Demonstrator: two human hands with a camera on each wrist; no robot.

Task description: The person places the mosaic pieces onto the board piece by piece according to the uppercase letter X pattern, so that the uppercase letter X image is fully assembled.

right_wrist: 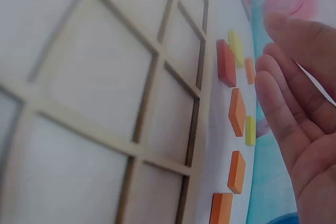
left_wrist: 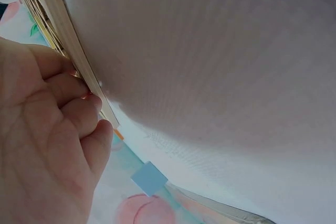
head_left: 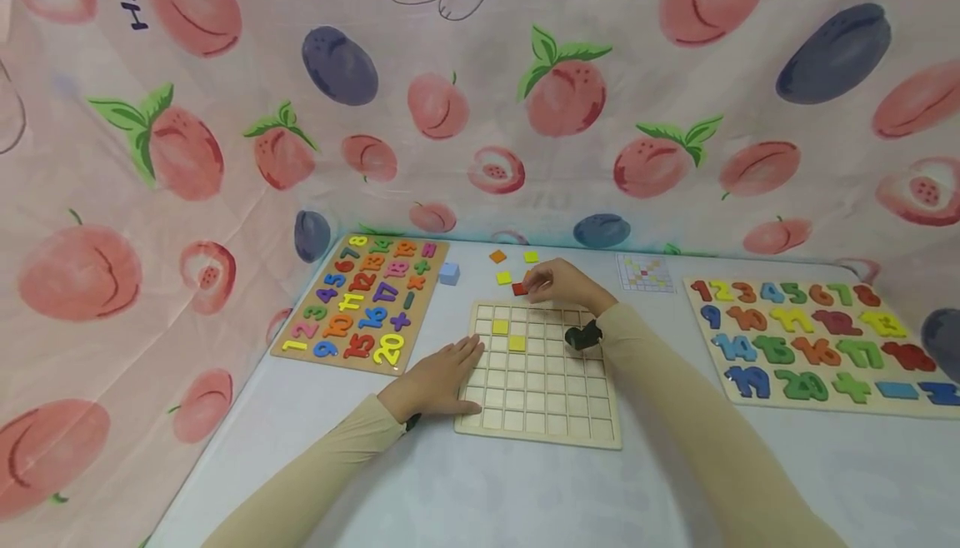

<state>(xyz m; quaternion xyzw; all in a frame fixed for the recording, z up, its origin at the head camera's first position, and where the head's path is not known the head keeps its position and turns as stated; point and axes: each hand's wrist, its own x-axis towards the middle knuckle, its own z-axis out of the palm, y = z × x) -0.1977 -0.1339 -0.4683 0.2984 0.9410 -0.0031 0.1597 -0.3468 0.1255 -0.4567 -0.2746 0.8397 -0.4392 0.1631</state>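
A wooden grid board [head_left: 540,402] lies on the white table, with one yellow tile [head_left: 500,327] and a second yellow tile [head_left: 517,343] in its cells. Along its left edge rests my left hand [head_left: 438,377], thumb spread from the fingers; the left wrist view has the fingertips at the board's side. Beyond the far edge, my right hand [head_left: 558,281] is over loose tiles, fingers slightly bent. In the right wrist view its thumb and fingers stand apart with nothing between them. Close to it lie a red tile [right_wrist: 226,63], several orange tiles [right_wrist: 237,112] and yellow tiles [right_wrist: 250,130].
A number puzzle board [head_left: 405,302] lies at the left, and another number board [head_left: 817,340] at the right. Behind the grid board are a light blue cube [head_left: 448,273] and a printed grid card [head_left: 645,273]. A peach-patterned cloth [head_left: 480,223] hangs behind the table.
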